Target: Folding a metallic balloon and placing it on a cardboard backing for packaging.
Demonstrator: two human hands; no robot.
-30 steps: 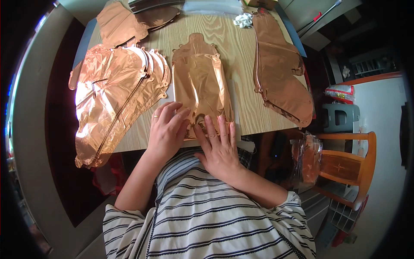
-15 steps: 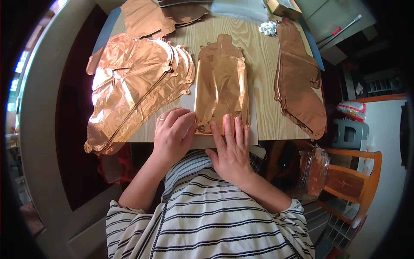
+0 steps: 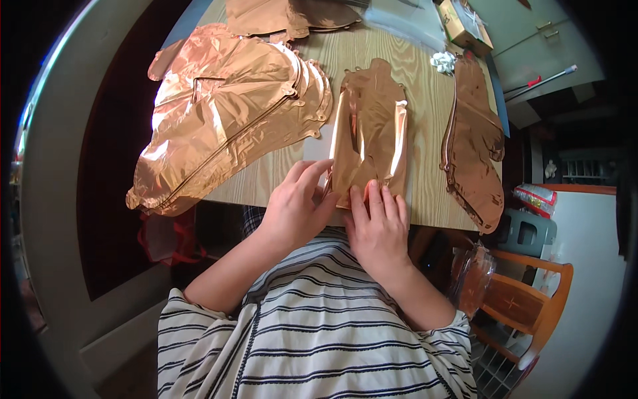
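Observation:
A rose-gold foil balloon (image 3: 377, 126), deflated and with its long sides folded inward, lies at the table's near edge in front of me. Partly under it is a pale flat sheet (image 3: 316, 154). My left hand (image 3: 296, 205) is curled at the balloon's left edge, its fingers and thumb closed on the foil there. Across the near end lies my right hand (image 3: 380, 229), fingers stretched out and pressing the foil flat. The fingers cover that end in part.
A stack of flat foil balloons (image 3: 219, 113) with a hex key (image 3: 205, 81) on top lies to the left. Another folded one (image 3: 473, 143) rests on the right, near a white ribbon bundle (image 3: 442, 62). Behind are more foil (image 3: 266, 16) and a cardboard box (image 3: 462, 28). A wooden chair (image 3: 518, 306) stands right.
The whole view has shifted, so the table's things appear farther right. My left fingers have moved farther onto the balloon's left edge, and its folds have changed shape. My right hand stays on the near end.

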